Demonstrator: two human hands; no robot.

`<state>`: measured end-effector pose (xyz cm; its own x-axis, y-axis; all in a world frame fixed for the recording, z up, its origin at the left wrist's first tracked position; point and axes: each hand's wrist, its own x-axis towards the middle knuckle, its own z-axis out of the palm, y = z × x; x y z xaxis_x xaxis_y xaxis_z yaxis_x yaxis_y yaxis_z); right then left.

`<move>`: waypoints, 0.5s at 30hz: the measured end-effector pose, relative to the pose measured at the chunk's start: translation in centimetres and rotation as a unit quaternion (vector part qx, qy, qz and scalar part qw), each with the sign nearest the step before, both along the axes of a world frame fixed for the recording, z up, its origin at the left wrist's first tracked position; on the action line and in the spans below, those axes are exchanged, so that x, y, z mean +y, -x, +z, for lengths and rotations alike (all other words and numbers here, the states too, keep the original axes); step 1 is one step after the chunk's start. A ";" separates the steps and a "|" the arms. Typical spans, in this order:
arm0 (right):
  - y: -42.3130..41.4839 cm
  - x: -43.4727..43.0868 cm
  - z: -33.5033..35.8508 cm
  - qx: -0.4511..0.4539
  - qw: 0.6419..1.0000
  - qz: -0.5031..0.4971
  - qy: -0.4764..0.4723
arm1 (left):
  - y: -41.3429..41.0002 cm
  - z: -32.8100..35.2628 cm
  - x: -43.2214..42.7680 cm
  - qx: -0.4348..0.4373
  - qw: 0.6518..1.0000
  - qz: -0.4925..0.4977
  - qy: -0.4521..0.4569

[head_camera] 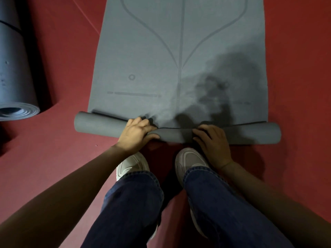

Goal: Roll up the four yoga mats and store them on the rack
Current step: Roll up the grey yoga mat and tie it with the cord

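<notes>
Crouches on a red floor [59,149] over a grey yoga mat [179,51] with its near end wound into a roll [175,136] and its flat length stretching away toward 12 o'clock. Holds that roll crosswise, from 9 to 3 o'clock, just beyond the toes of two white shoes [133,165] at 6 o'clock. Grips it with the left hand [136,134] a little toward 9 o'clock of the middle: fingers curled over the top, thumb wrapped along the near side. Clasps it with the right hand [213,145] a little toward 3 o'clock of the middle, fingers bent over the crest, palm against the near face. Leaves both ends of the roll free, jutting past the flat sheet's side edges. Wears blue jeans [136,203]. Shares the floor with a second, darker mat [16,68] — fully rolled, lying well apart at 9 to 10 o'clock, spiral end turned toward the camera.
</notes>
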<state>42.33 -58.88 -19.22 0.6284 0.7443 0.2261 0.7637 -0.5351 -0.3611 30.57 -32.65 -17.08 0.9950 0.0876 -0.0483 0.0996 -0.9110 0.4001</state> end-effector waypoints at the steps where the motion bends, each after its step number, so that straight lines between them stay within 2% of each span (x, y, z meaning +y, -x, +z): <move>1: 0.3 -0.3 -0.4 0.003 1.000 -0.008 0.003 | -0.3 0.1 0.2 0.009 1.000 0.001 0.014; 5: -2.1 -0.2 0.0 0.038 0.998 0.048 0.023 | -1.2 0.3 0.8 0.039 0.999 0.005 0.021; 9: -4.7 1.0 1.6 0.107 0.989 0.076 0.069 | -0.5 0.0 0.4 -0.006 1.000 0.030 0.006; 15: -7.2 2.6 2.8 0.209 0.967 0.067 0.129 | 1.1 -0.8 -0.7 -0.061 0.994 0.043 -0.082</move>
